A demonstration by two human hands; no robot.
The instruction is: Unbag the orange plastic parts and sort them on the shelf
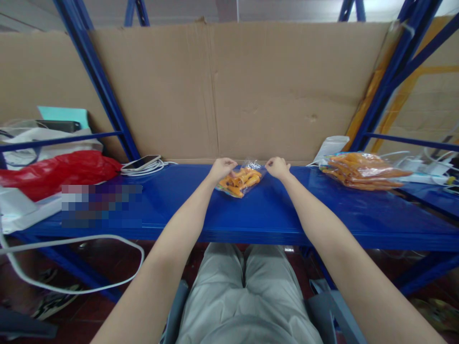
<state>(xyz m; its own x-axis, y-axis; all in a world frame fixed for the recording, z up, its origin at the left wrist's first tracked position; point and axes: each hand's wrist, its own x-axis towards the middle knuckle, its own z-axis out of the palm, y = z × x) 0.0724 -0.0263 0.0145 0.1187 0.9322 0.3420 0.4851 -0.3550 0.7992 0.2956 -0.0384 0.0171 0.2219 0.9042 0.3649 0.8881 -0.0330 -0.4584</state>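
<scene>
Nearest to me, my grey trousers [229, 282] are below the front edge of the blue shelf [251, 220]. On that surface, in the middle and toward its far side, lies a clear plastic bag [244, 181] with orange pieces inside, between my two hands. My left hand [223, 169] is at the bag's left side, fingers curled inward; my right hand [277, 168] is at its right side, fingers likewise bent in. At this size I cannot tell whether either set of fingertips pinches the film or merely rests against it

Handling, in my judgement: the bag is light, the film thin, glossy and rather slippery, liable to crease and slide under a loose touch. The contents look smooth and bulky, probably soft or bendable, and not fragile; the film is likelier to tear than they are to break. The sound hold is a thumb-and-finger pinch on the loose film at the left and right edges, clear of the lumps

To the right, well apart, lies a stack of orange packets [362, 169]. Farthest off stands a cardboard panel [272, 91], upright behind the shelf
</scene>
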